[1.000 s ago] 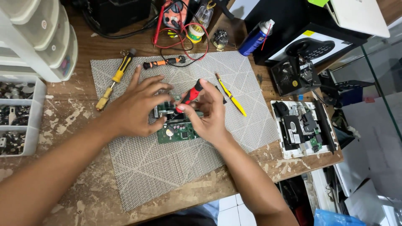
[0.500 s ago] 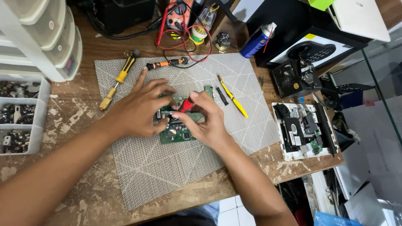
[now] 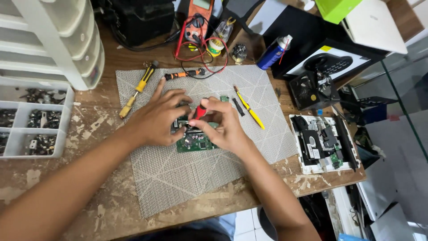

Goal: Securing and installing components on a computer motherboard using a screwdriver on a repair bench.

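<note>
The green circuit board [image 3: 196,142] lies on the grey mat [image 3: 178,178] near the middle of the wooden surface [image 3: 58,178]. The left hand [image 3: 158,118] presses down on the board's left part, fingers spread and closed on nothing. The right hand [image 3: 220,125] has its grip clamped on a small red-handled screwdriver [image 3: 199,112], tip down at the board. This looks like work on a screw; the next move calls for a steady board and an upright tool. A yellow screwdriver [image 3: 249,108] lies just right.
</note>
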